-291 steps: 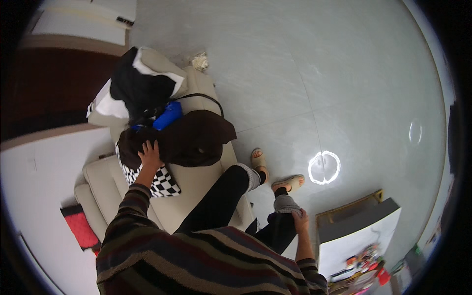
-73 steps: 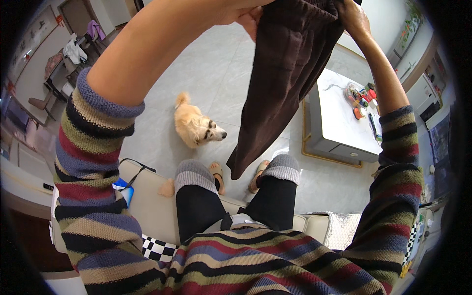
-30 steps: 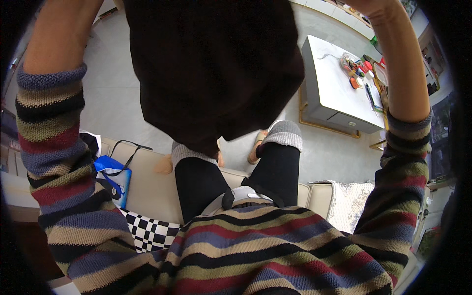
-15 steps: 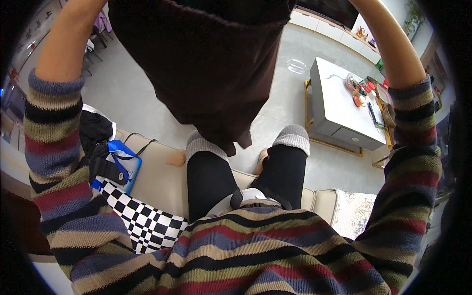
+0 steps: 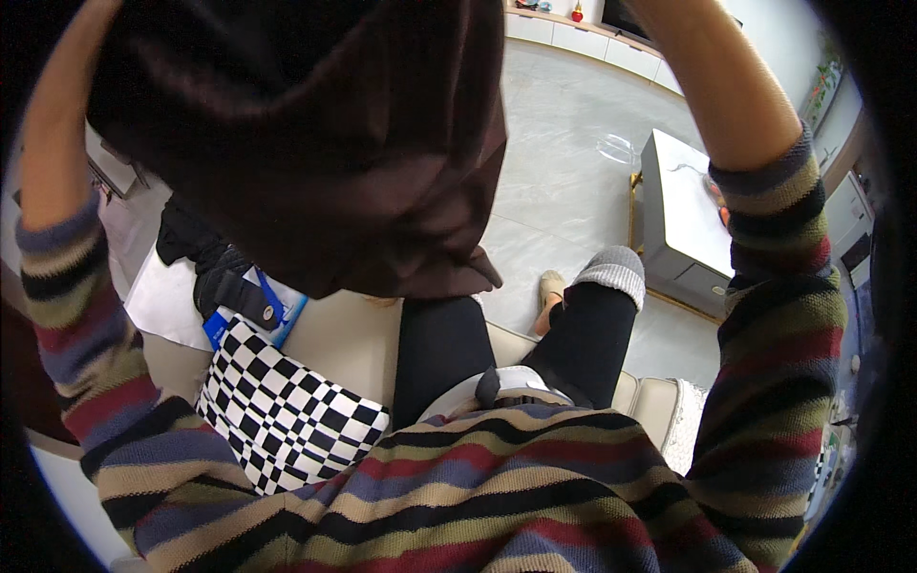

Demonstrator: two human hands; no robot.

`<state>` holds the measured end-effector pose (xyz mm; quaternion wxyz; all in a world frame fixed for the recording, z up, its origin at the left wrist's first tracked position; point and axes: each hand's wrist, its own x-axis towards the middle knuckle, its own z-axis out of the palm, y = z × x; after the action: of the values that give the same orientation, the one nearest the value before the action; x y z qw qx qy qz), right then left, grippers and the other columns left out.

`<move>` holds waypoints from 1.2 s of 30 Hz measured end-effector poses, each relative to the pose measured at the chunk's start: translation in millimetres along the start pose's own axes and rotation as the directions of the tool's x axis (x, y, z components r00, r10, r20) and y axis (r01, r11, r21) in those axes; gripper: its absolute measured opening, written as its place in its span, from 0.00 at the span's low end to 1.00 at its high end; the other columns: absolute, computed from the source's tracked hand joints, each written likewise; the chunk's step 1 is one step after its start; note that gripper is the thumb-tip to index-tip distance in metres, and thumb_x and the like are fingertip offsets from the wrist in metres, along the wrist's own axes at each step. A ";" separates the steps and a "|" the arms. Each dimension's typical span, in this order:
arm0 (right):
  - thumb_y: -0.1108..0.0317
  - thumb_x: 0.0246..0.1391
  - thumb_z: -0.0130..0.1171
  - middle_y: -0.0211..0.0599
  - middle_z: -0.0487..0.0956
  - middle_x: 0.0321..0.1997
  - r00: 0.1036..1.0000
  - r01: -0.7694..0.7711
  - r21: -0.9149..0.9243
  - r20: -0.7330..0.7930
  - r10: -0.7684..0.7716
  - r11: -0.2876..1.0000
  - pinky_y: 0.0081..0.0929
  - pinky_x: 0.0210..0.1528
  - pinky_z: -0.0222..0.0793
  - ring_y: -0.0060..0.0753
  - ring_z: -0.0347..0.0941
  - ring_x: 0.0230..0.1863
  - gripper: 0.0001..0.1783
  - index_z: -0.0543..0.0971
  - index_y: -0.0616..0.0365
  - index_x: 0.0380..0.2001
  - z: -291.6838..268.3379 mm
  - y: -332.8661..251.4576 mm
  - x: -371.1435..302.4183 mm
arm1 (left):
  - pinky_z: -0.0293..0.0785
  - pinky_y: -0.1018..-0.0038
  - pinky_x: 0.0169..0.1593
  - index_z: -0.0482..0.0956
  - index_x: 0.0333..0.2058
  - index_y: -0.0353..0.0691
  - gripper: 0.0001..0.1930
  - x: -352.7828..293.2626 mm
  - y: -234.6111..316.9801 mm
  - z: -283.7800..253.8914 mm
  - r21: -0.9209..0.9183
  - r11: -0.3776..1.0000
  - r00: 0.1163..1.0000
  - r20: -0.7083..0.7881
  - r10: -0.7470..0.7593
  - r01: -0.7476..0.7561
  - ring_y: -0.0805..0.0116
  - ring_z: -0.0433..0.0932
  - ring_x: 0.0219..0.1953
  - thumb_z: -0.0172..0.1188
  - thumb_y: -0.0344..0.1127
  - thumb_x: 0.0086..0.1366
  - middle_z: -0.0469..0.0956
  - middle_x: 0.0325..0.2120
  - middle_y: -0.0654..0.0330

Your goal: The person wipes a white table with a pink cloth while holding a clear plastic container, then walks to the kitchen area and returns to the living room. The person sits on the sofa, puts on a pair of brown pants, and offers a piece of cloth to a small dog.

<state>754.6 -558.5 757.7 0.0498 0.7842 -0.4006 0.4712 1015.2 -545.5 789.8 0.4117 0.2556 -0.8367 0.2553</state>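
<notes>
A large dark brown piece of cloth point(image 5: 382, 181), soft and folded, hangs in front of me from above the top edge. Its kind is not clear; the lower end hangs over my left knee. Both of my forearms, in rolled striped knit sleeves, reach up on either side of it. My left hand is beyond the upper left edge and my right hand is past the top edge, so neither grip shows. Grey knitted cuff-like cover point(image 5: 611, 274) wraps my right knee, over black leggings point(image 5: 583, 358).
I sit on a beige sofa point(image 5: 334, 339). To my left lie a black-and-white checked cushion point(image 5: 287, 406), a blue bag point(image 5: 282, 310) and dark clothing point(image 5: 186, 234). A white-topped coffee table point(image 5: 683, 196) stands ahead right, with a long white cabinet point(image 5: 583, 40) beyond.
The brown cloth has swung left and now covers my left knee. Both forearms have shifted left across the view, and the room has turned with my head.
</notes>
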 end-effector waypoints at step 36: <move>0.26 0.58 0.34 0.59 0.82 0.40 0.246 -0.370 -0.833 0.340 0.908 0.412 0.43 0.52 0.71 0.56 0.78 0.47 0.49 0.84 0.67 0.38 81.2 152.6 -453.5 | 0.68 0.67 0.59 0.65 0.63 0.34 0.32 -293.7 105.6 421.6 -0.097 0.121 0.139 0.902 -0.408 0.988 0.57 0.70 0.59 0.61 0.29 0.58 0.71 0.59 0.49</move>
<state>601.7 -434.8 314.0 -0.0960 0.5761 -0.8058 -0.0977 868.1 -672.5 302.6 0.1893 0.5528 -0.6576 -0.4755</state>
